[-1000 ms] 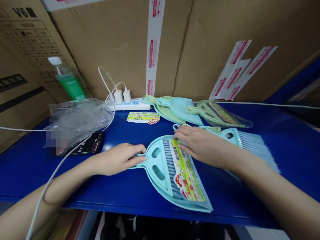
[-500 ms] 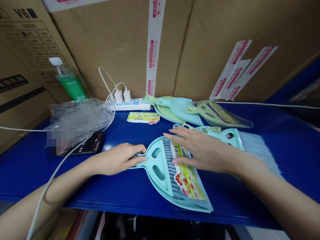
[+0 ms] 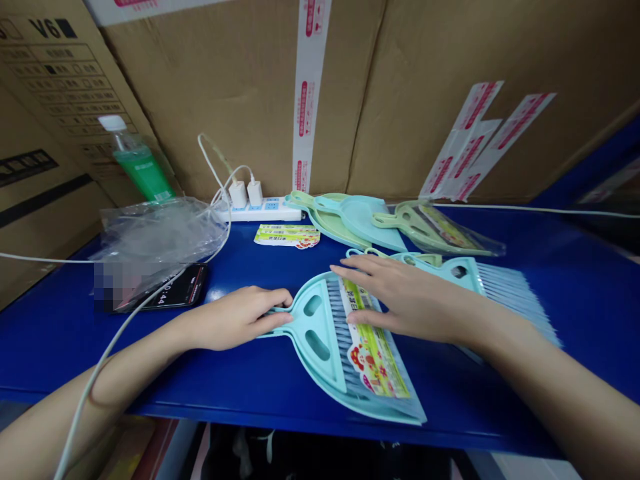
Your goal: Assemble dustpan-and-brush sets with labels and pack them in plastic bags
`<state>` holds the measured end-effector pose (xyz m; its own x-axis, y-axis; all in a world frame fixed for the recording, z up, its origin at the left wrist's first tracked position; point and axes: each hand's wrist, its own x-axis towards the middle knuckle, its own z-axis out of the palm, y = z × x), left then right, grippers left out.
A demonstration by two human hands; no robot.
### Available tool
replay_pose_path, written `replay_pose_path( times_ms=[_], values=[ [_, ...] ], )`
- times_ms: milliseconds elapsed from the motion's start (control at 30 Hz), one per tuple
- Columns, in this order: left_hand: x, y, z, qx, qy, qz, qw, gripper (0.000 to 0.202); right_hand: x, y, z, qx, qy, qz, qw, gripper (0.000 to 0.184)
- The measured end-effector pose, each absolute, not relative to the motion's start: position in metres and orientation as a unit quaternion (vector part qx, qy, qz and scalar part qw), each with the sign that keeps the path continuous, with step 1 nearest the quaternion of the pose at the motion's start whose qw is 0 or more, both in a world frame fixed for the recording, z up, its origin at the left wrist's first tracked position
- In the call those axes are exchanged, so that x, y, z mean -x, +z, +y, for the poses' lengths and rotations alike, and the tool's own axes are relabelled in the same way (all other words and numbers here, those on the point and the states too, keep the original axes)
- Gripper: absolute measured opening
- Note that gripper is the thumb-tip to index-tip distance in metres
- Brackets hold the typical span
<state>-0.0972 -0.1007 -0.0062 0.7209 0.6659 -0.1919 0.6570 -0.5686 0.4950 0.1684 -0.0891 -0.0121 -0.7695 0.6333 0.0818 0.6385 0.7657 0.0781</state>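
Observation:
A light blue dustpan [image 3: 320,340] lies flat on the blue table [image 3: 250,380], with a small brush and a colourful label card [image 3: 373,350] resting in it. My left hand [image 3: 235,319] is closed around the dustpan's handle at its left end. My right hand [image 3: 400,297] lies flat and open on the label card and brush bristles, fingers stretched toward the left.
More brushes [image 3: 500,287] lie behind my right hand; stacked green and blue dustpans [image 3: 350,217] and a wrapped set [image 3: 435,230] sit further back. A phone [image 3: 175,290], clear plastic bags [image 3: 160,230], a power strip [image 3: 257,210], label cards [image 3: 287,235] and a green bottle [image 3: 137,163] stand left. Cardboard boxes [image 3: 240,87] form the back wall.
My right hand slid from the upper edge of the card down onto it, its fingers spreading flat. My left hand stayed on the handle.

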Motion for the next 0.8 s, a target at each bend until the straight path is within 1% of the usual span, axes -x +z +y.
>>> replay_pose_path(
  times_ms=[67, 167, 233, 300, 400, 567, 667, 800],
  values=[
    [0.097, -0.006, -0.101, -0.886, 0.007, 0.374, 0.273, 0.026, -0.169, -0.011, -0.088, 0.333, -0.061, -0.940, 0.036, 0.055],
    [0.097, -0.006, -0.101, -0.886, 0.005, 0.373, 0.275, 0.026, -0.169, -0.009, -0.084, 0.328, -0.088, -0.939, 0.056, 0.040],
    [0.097, -0.006, -0.101, -0.885, 0.004, 0.374, 0.278, 0.026, -0.169, -0.010, -0.081, 0.334, -0.096, -0.937, 0.047, 0.033],
    [0.096, -0.007, -0.100, -0.884, 0.002, 0.374, 0.280, 0.027, -0.168, -0.011, -0.078, 0.345, -0.087, -0.934, 0.023, 0.029],
    [0.096, -0.007, -0.100, -0.884, 0.003, 0.373, 0.280, 0.028, -0.166, -0.011, -0.075, 0.360, -0.059, -0.931, -0.002, 0.032],
    [0.097, -0.006, -0.102, -0.886, 0.007, 0.374, 0.276, 0.027, -0.164, -0.010, -0.073, 0.381, -0.034, -0.924, -0.016, 0.038],
    [0.098, -0.005, -0.102, -0.886, 0.009, 0.374, 0.273, 0.027, -0.164, -0.009, -0.072, 0.395, -0.028, -0.918, -0.029, 0.040],
    [0.098, -0.004, -0.102, -0.885, 0.001, 0.373, 0.278, 0.027, -0.166, -0.009, -0.073, 0.397, -0.033, -0.917, -0.025, 0.039]
  ],
)
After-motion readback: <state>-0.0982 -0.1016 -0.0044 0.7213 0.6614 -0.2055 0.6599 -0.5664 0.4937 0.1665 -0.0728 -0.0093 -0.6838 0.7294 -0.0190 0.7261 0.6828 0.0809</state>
